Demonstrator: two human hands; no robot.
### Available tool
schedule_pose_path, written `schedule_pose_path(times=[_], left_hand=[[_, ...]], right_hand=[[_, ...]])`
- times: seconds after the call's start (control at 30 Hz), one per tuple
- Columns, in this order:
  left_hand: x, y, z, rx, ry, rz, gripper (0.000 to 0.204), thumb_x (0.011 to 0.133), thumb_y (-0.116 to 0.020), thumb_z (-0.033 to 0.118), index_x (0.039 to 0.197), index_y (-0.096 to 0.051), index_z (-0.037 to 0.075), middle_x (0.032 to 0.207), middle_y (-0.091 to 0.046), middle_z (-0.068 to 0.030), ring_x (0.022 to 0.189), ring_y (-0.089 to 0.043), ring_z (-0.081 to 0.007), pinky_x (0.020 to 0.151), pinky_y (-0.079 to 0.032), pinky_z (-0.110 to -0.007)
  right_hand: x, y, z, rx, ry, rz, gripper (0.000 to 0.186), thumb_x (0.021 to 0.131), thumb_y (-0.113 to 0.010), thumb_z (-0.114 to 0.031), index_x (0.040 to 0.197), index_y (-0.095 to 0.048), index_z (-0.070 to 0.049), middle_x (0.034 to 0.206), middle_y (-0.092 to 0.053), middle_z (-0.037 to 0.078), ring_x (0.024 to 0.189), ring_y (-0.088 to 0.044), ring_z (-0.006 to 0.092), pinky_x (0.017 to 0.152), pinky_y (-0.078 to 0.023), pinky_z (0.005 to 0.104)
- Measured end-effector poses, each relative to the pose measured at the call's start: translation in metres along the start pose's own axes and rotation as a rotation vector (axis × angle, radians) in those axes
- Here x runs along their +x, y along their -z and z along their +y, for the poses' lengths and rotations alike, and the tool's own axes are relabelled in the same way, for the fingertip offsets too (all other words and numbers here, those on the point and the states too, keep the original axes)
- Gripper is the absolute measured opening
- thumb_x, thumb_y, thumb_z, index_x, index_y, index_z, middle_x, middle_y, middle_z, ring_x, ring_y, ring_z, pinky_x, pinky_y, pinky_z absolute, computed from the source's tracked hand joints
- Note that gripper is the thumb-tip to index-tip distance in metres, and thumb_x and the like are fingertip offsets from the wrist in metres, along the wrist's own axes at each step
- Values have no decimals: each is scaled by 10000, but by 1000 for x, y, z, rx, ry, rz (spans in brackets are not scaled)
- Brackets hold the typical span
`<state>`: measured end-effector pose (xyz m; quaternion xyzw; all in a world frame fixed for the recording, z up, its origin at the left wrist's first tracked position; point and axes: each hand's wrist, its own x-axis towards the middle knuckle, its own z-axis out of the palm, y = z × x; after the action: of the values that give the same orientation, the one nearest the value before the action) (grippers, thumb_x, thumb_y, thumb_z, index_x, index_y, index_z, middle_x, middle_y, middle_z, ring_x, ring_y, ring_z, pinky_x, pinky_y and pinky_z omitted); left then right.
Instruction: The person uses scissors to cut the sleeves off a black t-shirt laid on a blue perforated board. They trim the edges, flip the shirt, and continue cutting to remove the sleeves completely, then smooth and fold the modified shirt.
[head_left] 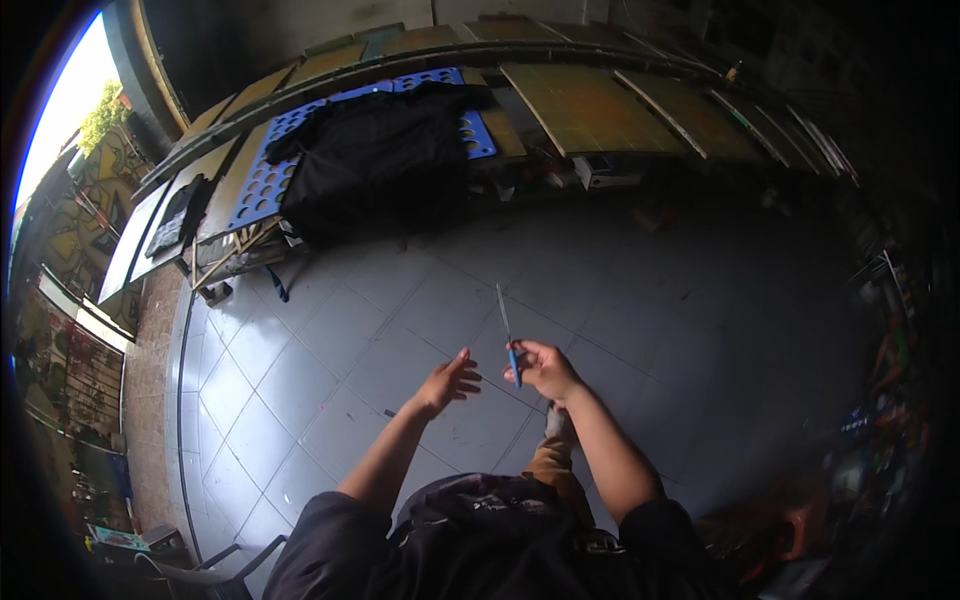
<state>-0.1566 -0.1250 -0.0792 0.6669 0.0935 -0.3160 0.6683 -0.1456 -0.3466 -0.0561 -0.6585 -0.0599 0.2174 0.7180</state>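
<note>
My right hand [545,372] grips a pair of scissors [515,364] by its blue handles, with the thin silver blades pointing up and away from me. They are seen almost edge-on, so the handle loops do not show clearly. Across from it, my left hand [450,382] is held in the air with nothing in it, fingers spread and thumb raised. Both hands are over the tiled floor, a short gap apart. Beyond them, a black T-shirt [370,150] lies spread over a blue board with round holes [262,192] and hangs down at the near side.
A long row of tan panels [600,110] runs along the far side. At the left, dark folded cloth [178,220] lies on a pale panel. A chair [215,572] stands at the lower left, and clutter lines the dark right side. Grey tiles [330,340] cover the floor.
</note>
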Motion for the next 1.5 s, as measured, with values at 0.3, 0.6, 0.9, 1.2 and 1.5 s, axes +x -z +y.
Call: schedule_pose_path(times=[0.3,0.6,0.9,1.2,1.5], left_hand=[[143,-59,69,-75,-35,317,623,876,-563,487,1206,-514,-38,1055,-621,-162,922,-618,-239,778,-477,-327],[180,-20,109,-303,-317,834,255,887,-616,177,1020,-609,-40,895,-644,-110,812,-625,-173,701,-519,-274],[167,132,186,-146,-720,1461,184,895,-598,148,968,-636,-16,807,-643,-63,699,-595,-125,645,-470,-228],[311,307,359,183,-771,1174,205,826,-678,138,987,-638,16,867,-660,-49,808,-613,-111,747,-473,-231],[441,379,406,553,-422,1259,232,752,-639,159,969,-675,84,934,-668,-127,899,-635,-297,795,-499,-366]], right_hand=[[123,169,-59,-26,-67,-184,448,783,-592,79,1213,-468,58,928,-648,137,873,-644,180,848,-517,293],[249,189,-114,99,-52,-469,471,769,-625,54,1218,-488,9,925,-628,105,880,-616,157,828,-506,286],[421,143,-209,39,163,-592,459,765,-601,77,1206,-489,12,869,-646,88,880,-627,160,838,-487,286],[650,69,-252,-215,342,-319,454,760,-688,1,1177,-509,7,858,-633,28,782,-596,84,765,-469,232],[719,46,-267,-942,477,-195,485,668,-690,-235,1128,-612,-101,914,-666,120,834,-647,255,790,-489,369]])
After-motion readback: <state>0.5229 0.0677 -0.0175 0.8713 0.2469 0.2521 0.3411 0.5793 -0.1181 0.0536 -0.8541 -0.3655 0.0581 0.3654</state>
